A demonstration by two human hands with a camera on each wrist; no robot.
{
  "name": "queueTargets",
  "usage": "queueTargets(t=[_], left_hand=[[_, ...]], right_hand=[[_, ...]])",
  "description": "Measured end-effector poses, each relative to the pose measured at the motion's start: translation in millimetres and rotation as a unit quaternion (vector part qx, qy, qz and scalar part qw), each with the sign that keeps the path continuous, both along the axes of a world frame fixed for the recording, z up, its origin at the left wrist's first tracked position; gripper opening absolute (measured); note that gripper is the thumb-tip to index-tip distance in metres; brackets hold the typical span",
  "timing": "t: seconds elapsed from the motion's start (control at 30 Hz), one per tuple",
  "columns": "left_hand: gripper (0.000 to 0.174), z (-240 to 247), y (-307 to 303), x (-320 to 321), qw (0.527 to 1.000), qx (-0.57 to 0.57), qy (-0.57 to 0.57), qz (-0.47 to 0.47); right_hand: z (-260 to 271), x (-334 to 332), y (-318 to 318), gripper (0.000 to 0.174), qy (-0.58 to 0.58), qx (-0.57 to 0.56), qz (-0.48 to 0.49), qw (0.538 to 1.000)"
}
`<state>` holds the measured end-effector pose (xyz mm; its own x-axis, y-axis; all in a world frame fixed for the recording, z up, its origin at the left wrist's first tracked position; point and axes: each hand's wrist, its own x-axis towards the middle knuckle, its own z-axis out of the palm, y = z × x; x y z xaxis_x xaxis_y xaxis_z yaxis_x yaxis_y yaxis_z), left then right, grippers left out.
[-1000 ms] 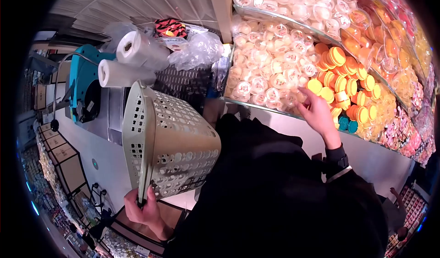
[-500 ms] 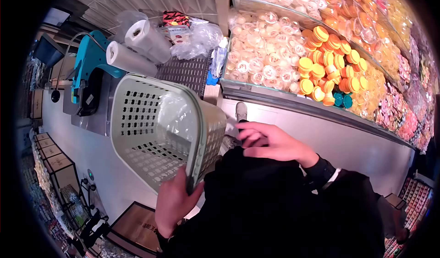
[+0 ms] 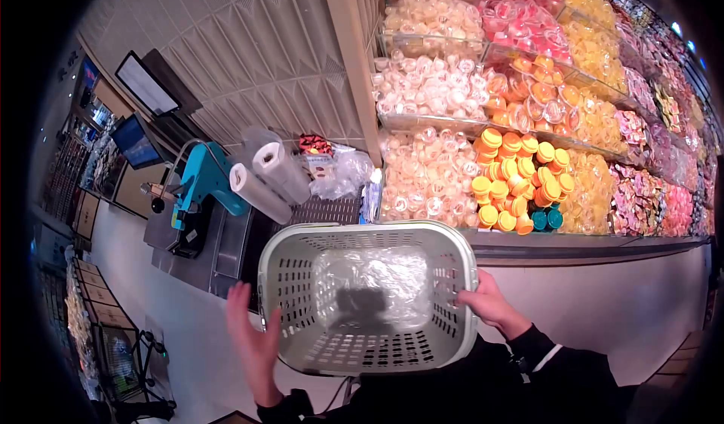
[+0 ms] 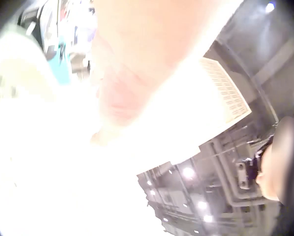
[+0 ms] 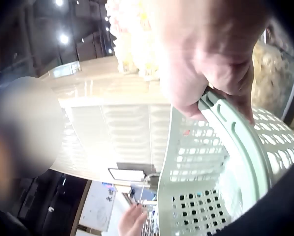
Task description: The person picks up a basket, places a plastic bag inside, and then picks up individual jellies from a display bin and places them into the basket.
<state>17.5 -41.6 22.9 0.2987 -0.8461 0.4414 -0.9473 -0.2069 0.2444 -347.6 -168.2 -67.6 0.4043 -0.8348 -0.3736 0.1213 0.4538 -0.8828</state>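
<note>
Pale green plastic basket (image 3: 369, 229) at the centre of the head view, in front of the body, its opening turned up toward the camera. Visible from above there: a rounded-rectangular rim, walls pierced by rows of small slots, and crinkled clear plastic (image 3: 377, 269) spread glossy over the floor, with a dark shadow across it. Clearer in the right wrist view: the thickness of the rim, smooth, doubled and marked with long recesses.

Right hand (image 3: 494, 303) clasped on the rim at the basket's right end, fingers curled round it, the grip plainest in the right wrist view. Left hand (image 3: 254, 341) just beside the opposite end, fingers extended and thumb spread wide, holding nothing; impossible to tell whether touching the rim. In the left wrist view, too washed out to read; in the right wrist view, small beyond the basket.

Farther out, in the head view: clear-walled bins of small translucent cups (image 3: 430, 186), a heap of yellow- and orange-lidded tubs (image 3: 520, 175), two teal lids (image 3: 547, 219) at its edge, white rolls of plastic film (image 3: 260, 192), a teal machine (image 3: 207, 184) with a curved body, and a wall (image 3: 249, 47) of faceted relief. Only in the wrist views: round ceiling lamps (image 4: 188, 172).
</note>
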Motion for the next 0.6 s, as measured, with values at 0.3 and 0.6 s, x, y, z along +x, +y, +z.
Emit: queueTargets(t=[0.3, 0.6], left_hand=[[0.044, -61.0, 33.2, 45.2, 0.925, 0.031, 0.358, 0.121], [0.036, -91.8, 30.6, 82.9, 0.885, -0.059, 0.415, 0.204]], right_hand=[[-6.1, 38.4, 3.9, 0.051, -0.007, 0.001, -0.008, 1.000], [-34.9, 55.1, 24.9, 0.055, 0.106, -0.160, 0.073, 0.979]])
